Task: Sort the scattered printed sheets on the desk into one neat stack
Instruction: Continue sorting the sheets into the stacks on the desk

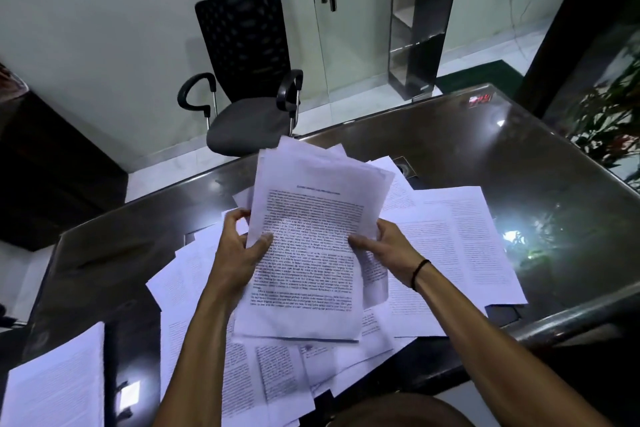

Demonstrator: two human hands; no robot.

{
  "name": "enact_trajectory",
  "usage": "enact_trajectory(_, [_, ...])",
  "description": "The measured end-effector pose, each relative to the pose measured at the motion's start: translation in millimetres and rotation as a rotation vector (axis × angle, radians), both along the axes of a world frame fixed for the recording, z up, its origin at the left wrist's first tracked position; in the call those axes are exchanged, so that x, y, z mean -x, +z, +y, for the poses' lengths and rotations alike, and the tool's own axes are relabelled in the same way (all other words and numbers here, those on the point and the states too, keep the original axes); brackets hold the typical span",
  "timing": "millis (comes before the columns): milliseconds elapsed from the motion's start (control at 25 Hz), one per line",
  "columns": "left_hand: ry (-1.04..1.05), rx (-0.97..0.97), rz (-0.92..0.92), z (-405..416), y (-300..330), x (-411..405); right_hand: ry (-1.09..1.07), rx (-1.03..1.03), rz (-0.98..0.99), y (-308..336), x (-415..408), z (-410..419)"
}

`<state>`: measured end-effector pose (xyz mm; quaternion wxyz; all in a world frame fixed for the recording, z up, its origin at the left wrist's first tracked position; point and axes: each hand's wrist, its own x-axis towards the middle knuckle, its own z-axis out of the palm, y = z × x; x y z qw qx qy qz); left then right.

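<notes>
I hold a loose bundle of printed sheets above the dark glossy desk; its edges are uneven and fanned at the top. My left hand grips the bundle's left edge, thumb on the printed face. My right hand holds the right edge, thumb on top and fingers behind. More printed sheets lie scattered and overlapping on the desk to the right. Others lie below the bundle near the front edge. One sheet lies apart at the front left.
A black mesh office chair stands beyond the desk's far edge, before a glass door. A plant is at the right. A dark cabinet is at the left. Bare desk surface shows at the far right and left.
</notes>
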<state>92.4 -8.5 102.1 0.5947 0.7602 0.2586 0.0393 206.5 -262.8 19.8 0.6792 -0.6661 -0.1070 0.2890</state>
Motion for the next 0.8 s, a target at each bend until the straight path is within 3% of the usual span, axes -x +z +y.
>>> enact_trajectory(160, [0.205,0.365,0.005,2,-16,-2,-0.185,-0.169,0.041,5,15,19])
enact_trajectory(320, [0.093,0.213,0.119,-6,-42,4,-0.109,-0.102,0.145,-1,33,27])
enact_trajectory(440, [0.108,0.303,0.122,-3,-54,9,0.007,-0.043,0.156,-14,36,17])
enact_trajectory(600, [0.049,0.262,0.193,-11,-76,8,0.055,0.135,0.054,-23,28,3])
enact_trajectory(680, [0.113,0.277,0.213,-19,-83,8,0.007,0.274,-0.002,-32,24,-3])
enact_trajectory(800, [0.187,0.282,0.217,-21,-91,7,-0.295,0.417,0.033,-51,17,-30])
